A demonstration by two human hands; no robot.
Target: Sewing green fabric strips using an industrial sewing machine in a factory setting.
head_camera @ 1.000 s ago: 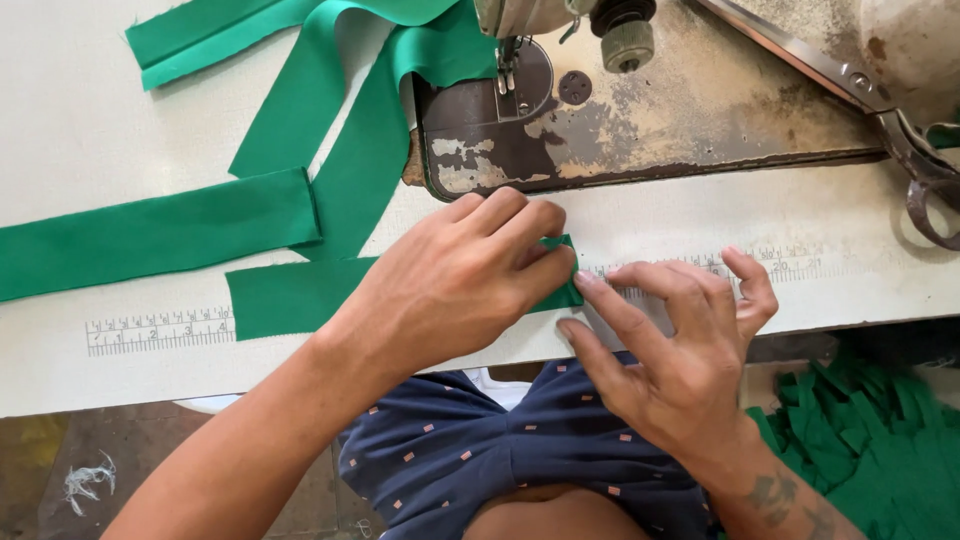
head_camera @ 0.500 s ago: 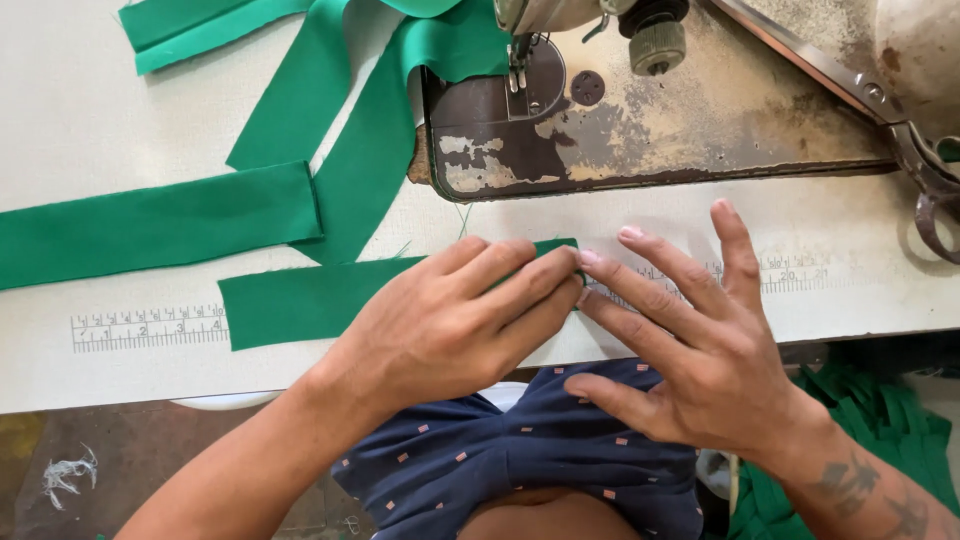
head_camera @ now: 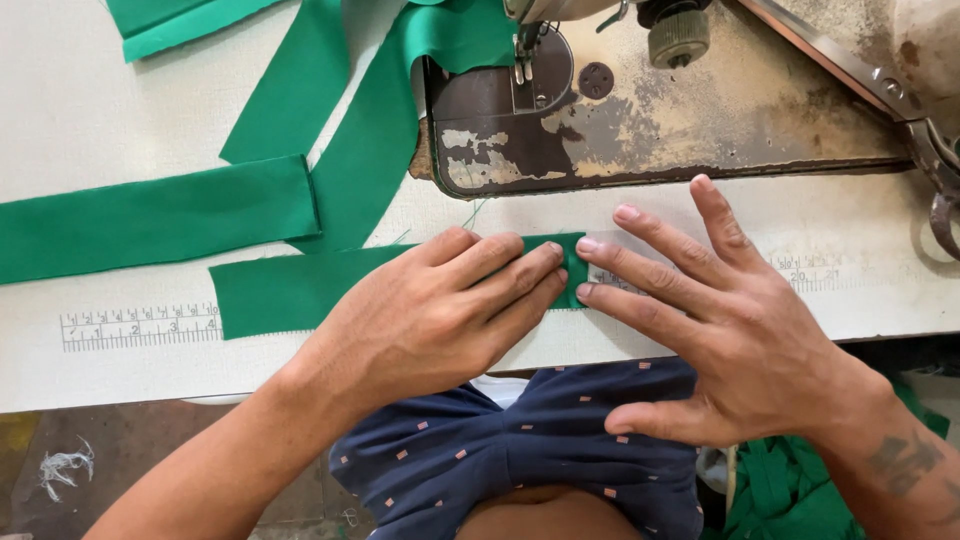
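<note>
A green fabric strip [head_camera: 285, 290] lies flat along the front of the white sewing table [head_camera: 120, 100]. My left hand [head_camera: 440, 310] presses palm down on the strip's right end, fingers together. My right hand [head_camera: 720, 320] lies flat beside it with fingers spread, its fingertips touching the strip's folded end [head_camera: 570, 265]. Neither hand grips anything. The sewing machine's worn metal bed [head_camera: 650, 120] and needle and presser foot [head_camera: 525, 50] sit just behind the hands.
Other green strips [head_camera: 150, 220] lie across the table's left and trail up under the machine. A printed ruler [head_camera: 140, 328] runs along the table's front edge. Scissors [head_camera: 930, 150] rest at the far right. A heap of green fabric [head_camera: 780, 490] lies below right.
The view has shifted a little. My right hand has come up from below the table edge and flattened, fingers spread, against the strip's end; my left hand has stayed pressed on it.
</note>
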